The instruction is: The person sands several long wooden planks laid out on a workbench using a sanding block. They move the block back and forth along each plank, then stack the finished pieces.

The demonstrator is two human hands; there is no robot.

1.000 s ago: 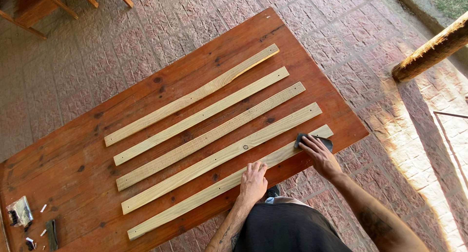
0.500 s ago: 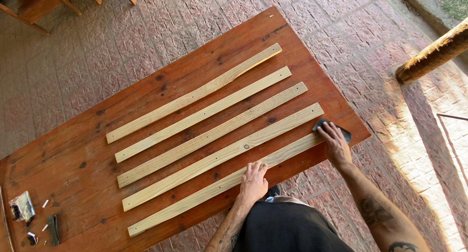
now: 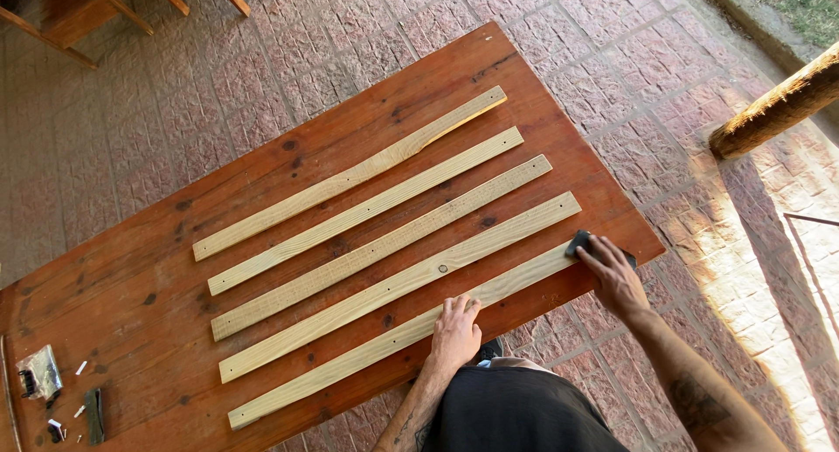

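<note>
Head view: five pale slats lie side by side on a reddish-brown table, slanting from lower left to upper right. The left hand lies flat on the nearest slat about its middle, fingers straight and close together, pressing down, gripping nothing. The right hand presses a dark sanding pad onto that slat's far right end, at the table's corner, fingers laid over the pad (whether they curl around its edges cannot be told). Small bits and a clear bag sit at the table's left end, well apart from both hands. A rough post crosses the paving at upper right.
</note>
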